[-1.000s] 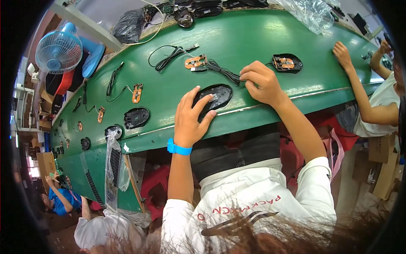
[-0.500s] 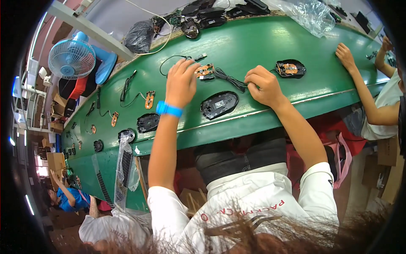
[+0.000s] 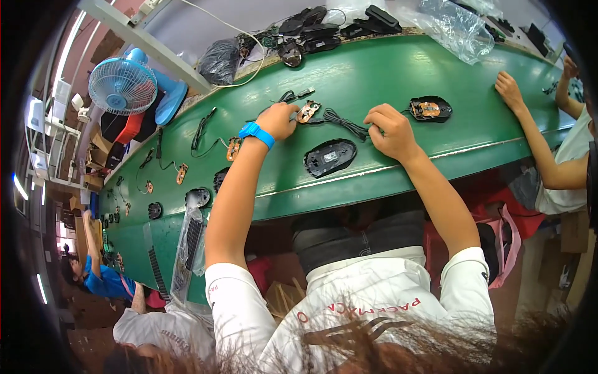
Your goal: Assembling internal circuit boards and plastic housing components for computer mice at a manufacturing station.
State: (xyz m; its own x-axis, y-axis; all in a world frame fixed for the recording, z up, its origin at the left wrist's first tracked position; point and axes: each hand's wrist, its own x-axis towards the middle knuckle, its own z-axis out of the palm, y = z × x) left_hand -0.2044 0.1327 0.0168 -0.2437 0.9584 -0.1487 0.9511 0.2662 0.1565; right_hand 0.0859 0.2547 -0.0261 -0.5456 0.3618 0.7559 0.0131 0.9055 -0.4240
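My left hand (image 3: 278, 121), a blue watch (image 3: 256, 133) on its wrist, is closed at the left end of a small orange-brown circuit board (image 3: 308, 112). Its fingertips are partly hidden, and the board sits tilted beside them. A bundled black cable (image 3: 344, 123) runs from the board toward my right hand (image 3: 391, 131). That hand is curled with fingertips together beside the bundle's end; anything inside is hidden. Nearer me lies a black mouse base (image 3: 330, 158). To the right rests another mouse base (image 3: 446, 109) with a circuit board (image 3: 426, 109) inside.
Along the green table (image 3: 367, 75) to the left lie boards with cables (image 3: 233, 148) and mouse shells (image 3: 198, 197). A blue fan (image 3: 123, 85) stands at the far left. Black mouse parts (image 3: 311, 28) and clear plastic (image 3: 458, 31) line the back. A co-worker's hand (image 3: 509, 89) rests at right.
My left hand has lowered toward me and closed at the board's left end; the board has turned. My right hand stays nearly in place. The whole view has shifted slightly.
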